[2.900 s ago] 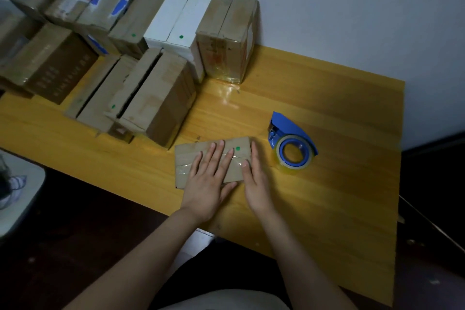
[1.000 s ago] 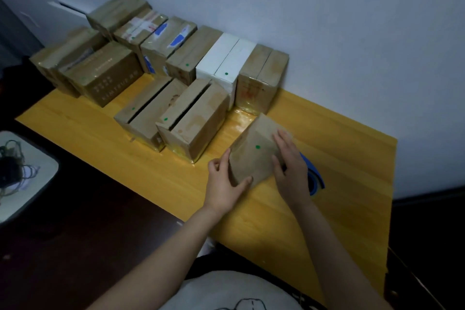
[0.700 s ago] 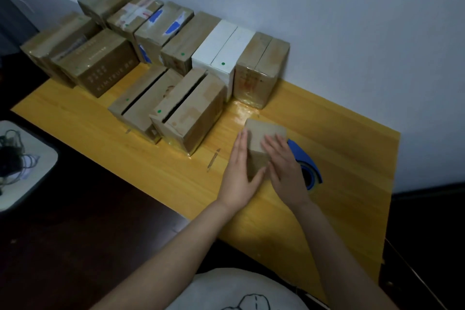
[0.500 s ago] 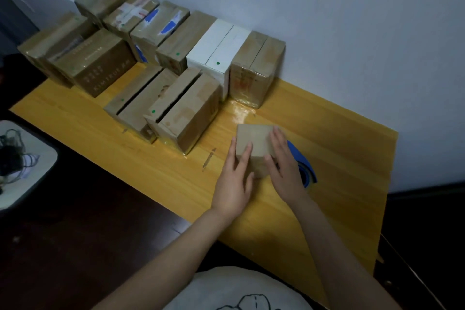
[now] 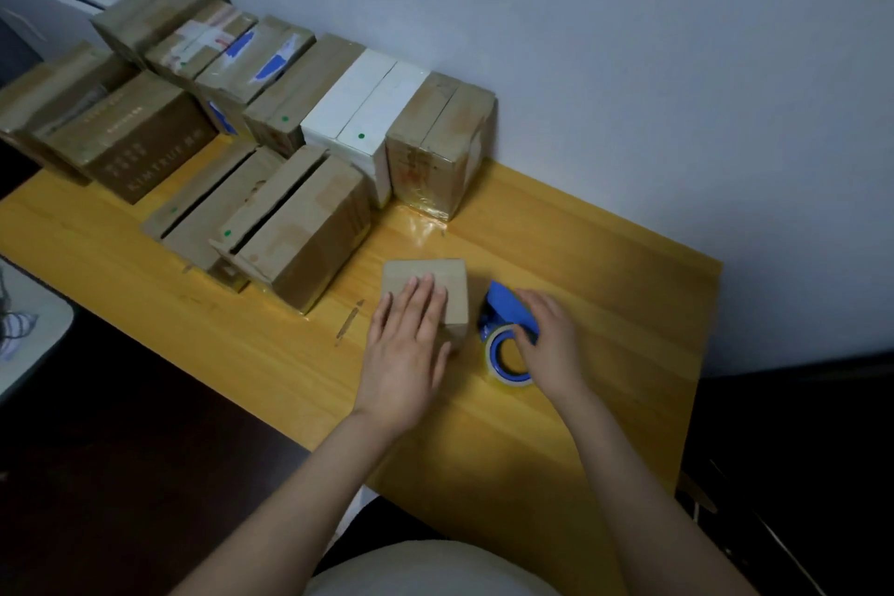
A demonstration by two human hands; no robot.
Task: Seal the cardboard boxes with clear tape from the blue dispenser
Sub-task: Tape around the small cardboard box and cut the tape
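Beside the rows of boxes (image 5: 300, 227), left hand (image 5: 406, 353) lies flat on small box (image 5: 452, 283), right hand (image 5: 551, 346) grips blue dispenser (image 5: 500, 305).

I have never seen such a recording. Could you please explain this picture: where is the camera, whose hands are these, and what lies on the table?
There is no machine here: a person wears a camera on the head, so the picture looks down on their own two hands. The left hand lies flat on a small box on the yellow table. The right hand curls its fingers over the blue dispenser beside that box. More boxes stand further back, toward the wall; two near ones gape open on top.
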